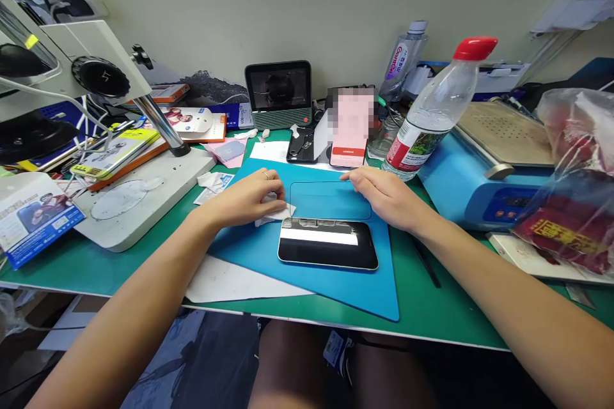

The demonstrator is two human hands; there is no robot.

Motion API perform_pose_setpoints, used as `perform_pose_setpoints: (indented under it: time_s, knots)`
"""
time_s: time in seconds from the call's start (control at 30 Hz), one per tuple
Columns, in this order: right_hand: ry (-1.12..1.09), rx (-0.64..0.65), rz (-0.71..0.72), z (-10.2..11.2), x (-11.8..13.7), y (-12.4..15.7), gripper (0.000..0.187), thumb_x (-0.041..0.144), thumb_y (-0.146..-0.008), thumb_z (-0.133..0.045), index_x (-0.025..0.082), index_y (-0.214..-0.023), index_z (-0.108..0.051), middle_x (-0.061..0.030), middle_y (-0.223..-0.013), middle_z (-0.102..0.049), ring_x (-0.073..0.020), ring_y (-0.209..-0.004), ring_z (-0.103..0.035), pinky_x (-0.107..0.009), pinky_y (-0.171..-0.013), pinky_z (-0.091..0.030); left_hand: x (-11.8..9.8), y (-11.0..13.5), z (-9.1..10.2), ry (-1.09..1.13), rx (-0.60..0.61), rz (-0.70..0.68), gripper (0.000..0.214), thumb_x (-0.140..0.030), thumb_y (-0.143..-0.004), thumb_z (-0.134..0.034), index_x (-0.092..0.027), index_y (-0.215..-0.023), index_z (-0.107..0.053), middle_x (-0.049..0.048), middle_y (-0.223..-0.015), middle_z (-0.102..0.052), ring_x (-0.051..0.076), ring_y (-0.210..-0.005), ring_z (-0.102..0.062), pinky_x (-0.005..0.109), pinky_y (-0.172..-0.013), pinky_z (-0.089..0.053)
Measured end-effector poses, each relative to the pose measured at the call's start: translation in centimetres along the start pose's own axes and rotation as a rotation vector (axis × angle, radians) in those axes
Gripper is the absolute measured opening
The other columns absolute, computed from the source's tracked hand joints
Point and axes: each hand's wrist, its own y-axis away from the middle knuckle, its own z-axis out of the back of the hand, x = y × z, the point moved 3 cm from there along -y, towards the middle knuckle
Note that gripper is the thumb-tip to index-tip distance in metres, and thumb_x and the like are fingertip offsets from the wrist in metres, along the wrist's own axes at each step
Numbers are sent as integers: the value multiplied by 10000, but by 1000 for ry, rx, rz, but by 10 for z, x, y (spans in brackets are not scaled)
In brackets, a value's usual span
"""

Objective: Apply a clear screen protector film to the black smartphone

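Note:
My right hand (386, 195) pinches the upper right edge of a clear glass screen protector (330, 199) with a thin black border. The blue mat shows through the glass. My left hand (252, 197) lies at the protector's left side, fingers curled down on a crumpled white wipe (274, 216). Just below the protector, a phone (326, 254) rests face up on the blue mat (355, 294), its dark screen reflecting a bright white band. My left fingertips are partly hidden, so whether they also touch the glass is unclear.
At left stands a microscope on a white base (158, 195). A smart display (279, 94) and a lit phone (350, 140) are at the back. To the right are a red-capped bottle (426, 124), a blue machine (480, 172) and a plastic bag (575, 192). A dark thin tool (426, 265) lies under my right forearm.

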Motion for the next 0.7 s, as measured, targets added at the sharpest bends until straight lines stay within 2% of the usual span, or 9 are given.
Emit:
perform_pose_setpoints:
  time_s: [0.1,0.2,0.37,0.53,0.6,0.7]
  knots:
    - [0,-11,-15,0,-5,-1,666,719,-1011,-299,224,-986,-745,-115,-1085,-757,-310,-1045,-672,-442,-910,-499,3,0,1,-13,2,11,330,-481,-1015,-478,-208,-916,-636,73,-1014,-611,254,-1011,-581,371,-876,-481]
    - [5,-36,-7,0,-10,-2,724,752,-998,-272,210,-1026,-751,-134,-1109,-743,-317,-1067,-661,-457,-949,-489,-2,6,12,-49,-20,52,313,-451,-1032,-459,-206,-899,-602,75,-994,-617,244,-938,-585,361,-815,-455]
    - [70,-58,55,-2,-14,-3,813,778,-987,-208,195,-1108,-761,-159,-1182,-729,-334,-1157,-612,-494,-1044,-425,-37,36,26,-137,-185,115,261,-415,-1058,-449,-216,-933,-562,48,-967,-631,222,-842,-570,353,-740,-394]
    - [76,-52,51,-4,-16,-4,855,779,-985,-169,180,-1125,-762,-171,-1147,-724,-339,-1122,-587,-522,-1029,-411,-63,66,15,-83,-254,188,307,-452,-1094,-363,-239,-917,-496,11,-862,-578,214,-775,-538,364,-719,-393]
    - [65,-58,45,-4,-17,-3,839,771,-991,-172,191,-1134,-761,-164,-1148,-720,-337,-1122,-575,-527,-1032,-403,-68,70,17,-106,-284,222,272,-444,-1087,-389,-246,-929,-487,14,-870,-580,230,-806,-554,374,-721,-400]
    - [48,-65,43,-4,-18,-3,857,774,-987,-159,187,-1178,-754,-169,-1177,-711,-341,-1156,-560,-527,-1049,-391,-81,66,32,-201,-371,201,226,-409,-1075,-426,-251,-925,-486,34,-925,-597,259,-887,-582,397,-761,-432]
